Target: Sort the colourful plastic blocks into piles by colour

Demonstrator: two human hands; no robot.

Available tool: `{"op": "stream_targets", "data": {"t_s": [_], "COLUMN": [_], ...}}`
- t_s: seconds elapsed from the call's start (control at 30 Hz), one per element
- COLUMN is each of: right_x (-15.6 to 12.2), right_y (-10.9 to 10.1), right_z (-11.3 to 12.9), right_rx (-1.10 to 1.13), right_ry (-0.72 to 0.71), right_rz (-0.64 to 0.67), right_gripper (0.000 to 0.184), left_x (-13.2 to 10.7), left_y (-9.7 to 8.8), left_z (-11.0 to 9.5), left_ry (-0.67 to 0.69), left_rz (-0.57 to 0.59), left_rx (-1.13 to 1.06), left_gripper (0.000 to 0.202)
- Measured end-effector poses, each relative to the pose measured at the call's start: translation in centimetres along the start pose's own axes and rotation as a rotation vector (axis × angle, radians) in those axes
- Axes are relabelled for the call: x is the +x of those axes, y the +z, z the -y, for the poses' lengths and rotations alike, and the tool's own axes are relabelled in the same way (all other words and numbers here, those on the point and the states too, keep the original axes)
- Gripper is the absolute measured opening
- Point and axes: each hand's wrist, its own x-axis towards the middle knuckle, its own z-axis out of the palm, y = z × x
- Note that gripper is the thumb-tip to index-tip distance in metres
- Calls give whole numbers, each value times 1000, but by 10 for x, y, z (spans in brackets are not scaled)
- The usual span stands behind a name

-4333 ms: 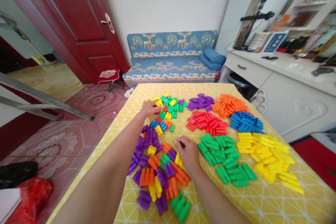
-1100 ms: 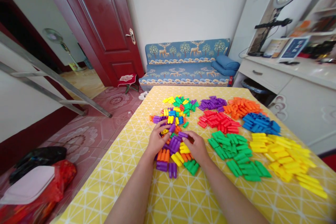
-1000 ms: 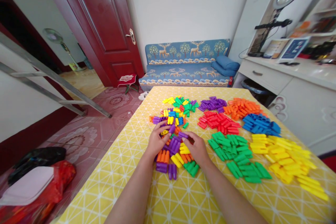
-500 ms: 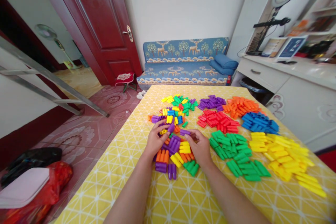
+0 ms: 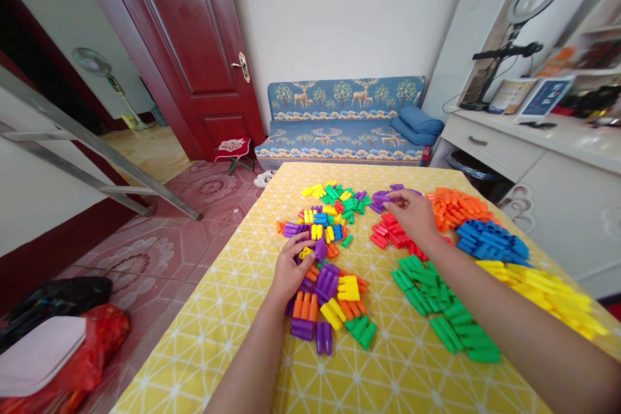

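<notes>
holding one purple block (image 5: 381,197), right hand (image 5: 410,215) fingers narrow; left hand (image 5: 290,270) pinches one purple piece (image 5: 321,249).

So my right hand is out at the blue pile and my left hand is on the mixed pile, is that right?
No. The head view shows the right hand out at the purple pile; the blue pile lies untouched further right. The left hand is on the mixed pile.

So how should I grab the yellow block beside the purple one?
Come from above, likely pinching the yellow block across its ribbed width: it lies flat, top bare, right end open, with the purple block tight against its left.
</notes>
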Motion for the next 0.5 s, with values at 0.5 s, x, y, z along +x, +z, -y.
{"op": "stream_targets", "data": {"t_s": [0.5], "right_x": [81], "right_y": [16], "right_z": [-58], "right_rx": [-868], "right_ry": [-62], "right_rz": [199], "right_gripper": [21], "left_x": [0], "left_y": [0], "left_z": [2], "left_ry": [-35], "left_rz": [20], "left_rx": [34], "left_gripper": [26]}}
